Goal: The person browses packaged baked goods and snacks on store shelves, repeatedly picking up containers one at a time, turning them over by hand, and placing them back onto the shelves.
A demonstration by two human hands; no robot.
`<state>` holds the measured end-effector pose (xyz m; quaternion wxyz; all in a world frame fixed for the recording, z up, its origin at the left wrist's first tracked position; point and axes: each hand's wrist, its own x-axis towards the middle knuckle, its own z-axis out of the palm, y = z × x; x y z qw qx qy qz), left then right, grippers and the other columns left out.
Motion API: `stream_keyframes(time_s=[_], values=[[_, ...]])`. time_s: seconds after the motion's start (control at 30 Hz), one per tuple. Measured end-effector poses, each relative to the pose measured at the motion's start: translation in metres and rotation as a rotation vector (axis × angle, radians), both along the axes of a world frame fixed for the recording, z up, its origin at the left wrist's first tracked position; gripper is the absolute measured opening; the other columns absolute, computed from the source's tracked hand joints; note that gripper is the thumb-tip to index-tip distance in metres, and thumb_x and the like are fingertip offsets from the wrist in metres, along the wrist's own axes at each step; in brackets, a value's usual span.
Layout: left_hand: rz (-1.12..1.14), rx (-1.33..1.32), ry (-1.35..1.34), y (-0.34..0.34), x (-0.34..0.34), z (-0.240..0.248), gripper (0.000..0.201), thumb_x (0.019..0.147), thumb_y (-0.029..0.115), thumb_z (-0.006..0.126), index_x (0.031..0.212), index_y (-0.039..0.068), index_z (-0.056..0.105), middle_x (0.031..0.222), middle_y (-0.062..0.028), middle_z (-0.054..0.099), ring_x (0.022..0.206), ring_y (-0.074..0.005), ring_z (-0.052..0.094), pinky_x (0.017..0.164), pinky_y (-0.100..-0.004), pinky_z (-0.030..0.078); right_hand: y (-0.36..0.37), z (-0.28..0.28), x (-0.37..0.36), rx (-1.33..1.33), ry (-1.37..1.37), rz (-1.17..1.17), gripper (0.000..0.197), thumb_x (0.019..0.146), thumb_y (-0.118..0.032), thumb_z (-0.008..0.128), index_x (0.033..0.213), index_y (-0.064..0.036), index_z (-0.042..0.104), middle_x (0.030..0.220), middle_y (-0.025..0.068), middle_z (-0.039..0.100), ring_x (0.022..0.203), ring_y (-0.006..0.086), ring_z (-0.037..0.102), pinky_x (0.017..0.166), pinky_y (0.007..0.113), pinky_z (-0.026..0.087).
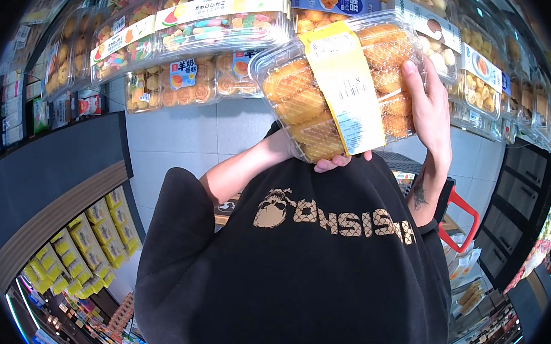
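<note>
A clear plastic box of golden-brown pastries (pixel 293 100), banded with a yellow paper label, is held up tilted in front of my chest. My left hand (pixel 308 155) supports it from below at its near edge; some fingertips show under the box and the rest are hidden behind it. My right hand (pixel 427 103) grips the right side, with the thumb on the lid. Just beyond the box stand stacked clear boxes of colourful sweets (pixel 218 27) and a box of small round biscuits with a blue label (pixel 335 0).
More clear boxes of round snacks (pixel 480 81) line the display to the right. Below the sweets are boxes of round cakes (pixel 192 80). Yellow packets (pixel 85 242) fill a shelf at lower left. Near my right elbow is a red handle (pixel 467 217); dark drawers (pixel 517 189) stand farther right.
</note>
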<state>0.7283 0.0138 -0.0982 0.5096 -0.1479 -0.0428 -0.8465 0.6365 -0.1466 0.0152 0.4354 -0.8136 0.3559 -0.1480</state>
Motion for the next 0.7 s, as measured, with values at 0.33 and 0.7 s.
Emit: stream_keyframes(time_s=[0.33,0.7], values=[[0.109,0.312,-0.500,0.015,0.021,0.025,0.061,0.084,0.048,0.036,0.119,-0.002,0.038,0.092,-0.0168,0.055,0.072,-0.0184,0.058,0.059,-0.0286,0.049,-0.013,-0.032,-0.036,0.513,-0.619,0.020,0.103,0.050,-0.052,0.076,0.124,0.0051,0.032,0.122,0.0135,0.042,0.112,0.0217,0.043,0.093,0.033,0.036],[0.429,0.405,-0.410,0.002,0.035,0.029,0.047,0.089,0.026,0.040,0.127,0.002,0.028,0.108,-0.0055,0.052,0.097,-0.0137,0.050,0.087,-0.0282,0.039,0.016,-0.002,-0.023,0.462,-0.371,0.135,0.088,0.074,-0.058,0.048,0.135,-0.0072,0.011,0.133,0.0194,0.020,0.119,0.0301,0.031,0.095,0.040,0.030]])
